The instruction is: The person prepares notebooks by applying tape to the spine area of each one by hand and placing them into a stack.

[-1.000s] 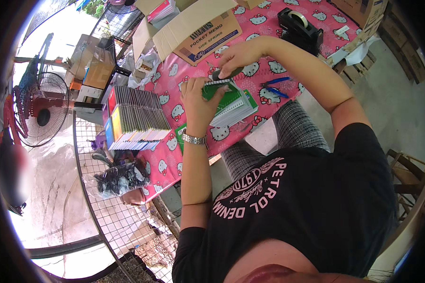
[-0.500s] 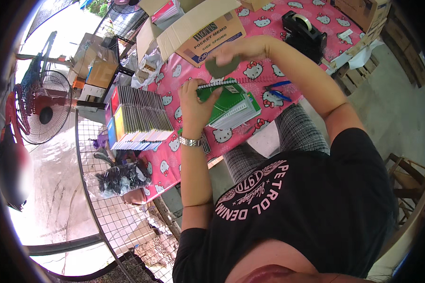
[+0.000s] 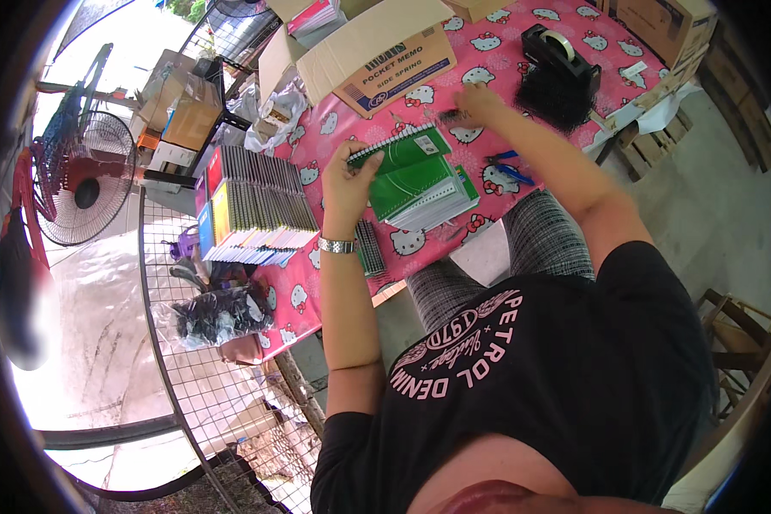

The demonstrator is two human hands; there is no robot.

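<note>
My left hand (image 3: 349,178) grips the upper left corner of a green pocket notebook (image 3: 415,151), thumb on its cover. Along the notebook's top edge runs a row of coil loops. Beneath it on the table lie more green notebooks (image 3: 428,201) with white page edges showing. Off the notebook's upper right, my right hand (image 3: 481,104) is closed, its fingers partly hidden. A short dark coil-like piece (image 3: 454,116) shows at its fingertips, blurred. Blue-handled pliers (image 3: 510,168) rest just right of the notebooks.
Left of my hand stands a large stack of spiral notebooks (image 3: 261,206). An open cardboard box (image 3: 398,73) is at the back. A black tape dispenser (image 3: 561,56) and a heap of black coils (image 3: 557,98) sit at the right. A fan (image 3: 86,180) stands far left.
My right hand has moved right, away from above the notebook, and its blur has lessened. The held notebook's cover is now more exposed, while my left hand keeps its grip.
</note>
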